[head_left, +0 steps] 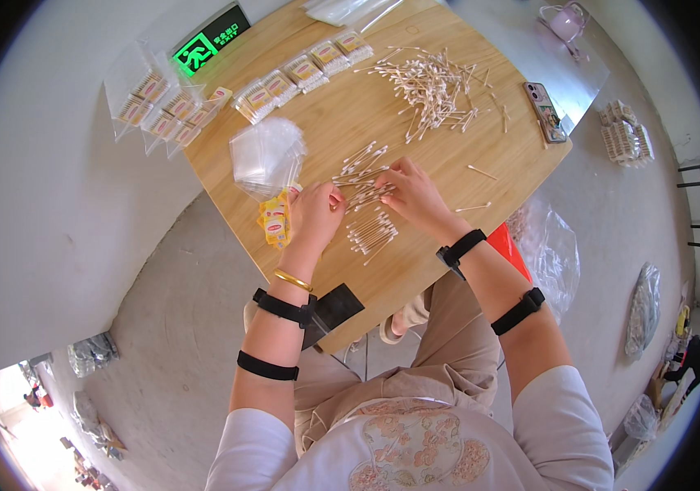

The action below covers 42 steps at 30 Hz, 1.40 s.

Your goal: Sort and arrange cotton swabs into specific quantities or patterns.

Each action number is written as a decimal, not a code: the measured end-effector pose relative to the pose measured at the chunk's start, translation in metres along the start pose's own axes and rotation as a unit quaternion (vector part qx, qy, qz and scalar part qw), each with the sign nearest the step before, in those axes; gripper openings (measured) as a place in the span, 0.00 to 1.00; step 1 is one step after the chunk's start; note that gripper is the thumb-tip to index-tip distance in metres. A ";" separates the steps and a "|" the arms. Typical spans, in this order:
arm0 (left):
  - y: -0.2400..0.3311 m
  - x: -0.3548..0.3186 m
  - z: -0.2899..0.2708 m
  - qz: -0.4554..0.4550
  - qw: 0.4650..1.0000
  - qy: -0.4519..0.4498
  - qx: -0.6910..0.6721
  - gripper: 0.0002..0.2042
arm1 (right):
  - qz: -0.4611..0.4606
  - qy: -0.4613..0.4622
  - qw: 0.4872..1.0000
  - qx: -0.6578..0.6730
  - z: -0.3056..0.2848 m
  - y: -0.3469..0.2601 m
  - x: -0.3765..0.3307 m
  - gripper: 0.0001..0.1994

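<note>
Near the middle of the wooden surface [329,135], a loose bunch of cotton swabs [365,195] lies in the gap between the two hands, its sticks crossing at several angles. The left hand [316,211] is at the left side of this bunch, fingers curled inward and narrow, with the thumb and forefinger drawn close together at the ends of the nearest sticks; whether that grip pinches a swab I cannot tell. The right hand [413,195] comes from the other side, fingers bent and fingertips down at the right ends of the sticks. Its grip looks narrow too, though the overlap hides whether a swab is held or only touched.

Just below the gap, nearer the body, a flatter group of swabs [372,233] lies side by side, with its sticks slanting roughly one way and apart from both grips. Beyond the right hand, toward the far edge, spreads a large heap of swabs [432,90], well apart from the fingers. Two single swabs lie to the right of that hand.

Yellow printed cards [274,222] sit right beside the left hand, partly covered by it. Just past them is a stack of clear bags [264,155], and farther off stands a row of filled packs [303,72]. A phone [545,112] lies near the right corner.
</note>
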<state>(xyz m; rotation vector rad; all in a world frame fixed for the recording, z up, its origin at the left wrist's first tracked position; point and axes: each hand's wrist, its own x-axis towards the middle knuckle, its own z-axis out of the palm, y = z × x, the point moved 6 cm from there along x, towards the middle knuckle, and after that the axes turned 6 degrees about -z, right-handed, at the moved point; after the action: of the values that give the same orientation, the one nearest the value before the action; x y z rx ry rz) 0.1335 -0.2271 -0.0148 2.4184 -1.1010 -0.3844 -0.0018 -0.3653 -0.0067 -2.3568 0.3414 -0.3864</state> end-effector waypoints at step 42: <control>0.023 -0.034 -0.003 0.126 0.985 0.113 0.021 0.08 | 0.045 0.013 0.988 0.146 -0.001 0.012 0.005 0.04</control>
<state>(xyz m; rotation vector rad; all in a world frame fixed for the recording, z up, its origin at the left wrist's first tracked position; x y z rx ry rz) 0.0985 -0.2137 0.0012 2.2527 -1.2986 -0.0030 0.0004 -0.3764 -0.0134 -2.0446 0.3744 -0.3972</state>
